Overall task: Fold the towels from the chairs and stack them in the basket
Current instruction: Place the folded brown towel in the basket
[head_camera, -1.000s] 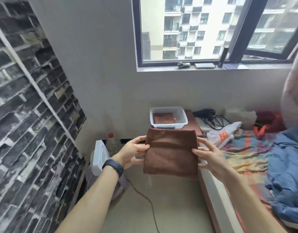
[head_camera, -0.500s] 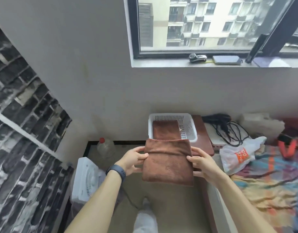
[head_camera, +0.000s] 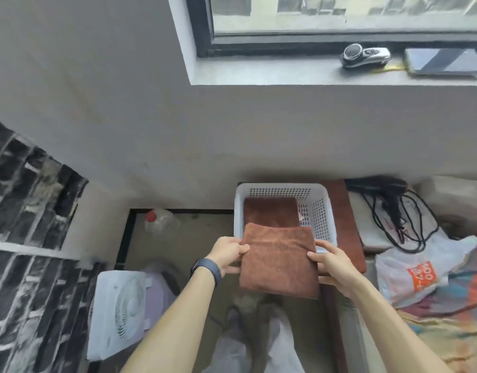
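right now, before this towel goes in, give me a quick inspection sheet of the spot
surface: brown stand against the wall, carrying the basket
job's things: white basket holds one folded towel; second brown towel, folded, held at the basket's near rim, not yet inside
clutter: plastic bag, hair dryer; bottle and fan on the floor; shaver and phone on the sill
grippers: left hand and right hand each grip one side of the second brown towel
cables: black cord looped by the hair dryer
surroundings: window, brick-pattern wall left, patterned bedding right
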A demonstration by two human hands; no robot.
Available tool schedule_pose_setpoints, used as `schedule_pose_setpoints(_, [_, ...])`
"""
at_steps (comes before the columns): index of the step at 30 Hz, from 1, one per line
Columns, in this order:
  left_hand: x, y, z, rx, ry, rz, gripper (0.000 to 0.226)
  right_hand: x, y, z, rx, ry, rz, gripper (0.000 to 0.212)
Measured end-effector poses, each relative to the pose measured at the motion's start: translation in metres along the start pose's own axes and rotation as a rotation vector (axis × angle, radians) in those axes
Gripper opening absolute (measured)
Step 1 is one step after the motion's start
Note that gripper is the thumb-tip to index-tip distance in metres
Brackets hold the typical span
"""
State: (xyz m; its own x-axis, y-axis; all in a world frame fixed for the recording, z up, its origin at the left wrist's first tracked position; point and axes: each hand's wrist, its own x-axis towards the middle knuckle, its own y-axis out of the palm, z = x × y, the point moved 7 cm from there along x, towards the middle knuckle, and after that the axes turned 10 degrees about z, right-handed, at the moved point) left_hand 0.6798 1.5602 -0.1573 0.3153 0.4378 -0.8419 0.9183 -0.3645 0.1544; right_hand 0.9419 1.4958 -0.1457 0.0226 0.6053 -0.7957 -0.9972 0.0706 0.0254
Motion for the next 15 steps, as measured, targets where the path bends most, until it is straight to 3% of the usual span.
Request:
schedule_pose_setpoints(3, [0.037,-0.004,-0.031,0.013,0.021,-0.122,0.015,0.046,-0.015,0.031,-0.036,-0.057,-0.005,0.032])
schedule_pose_setpoints(5, [0.062,-0.004,-0.047,0.085,0.018,-0.198,0.024,0.071,-0.025,0.044,-0.056,-0.062,-0.027,0.033])
schedule_pose_setpoints(9, [0.089,-0.006,-0.077,0.486,-0.007,-0.401,0.040,0.119,-0.028,0.059,-0.057,-0.019,0.031,0.030])
schedule_pose_setpoints(15, [0.117,-0.004,-0.090,0.840,-0.130,-0.534,0.036,0.170,-0.028,0.052,-0.116,0.014,0.032,0.031])
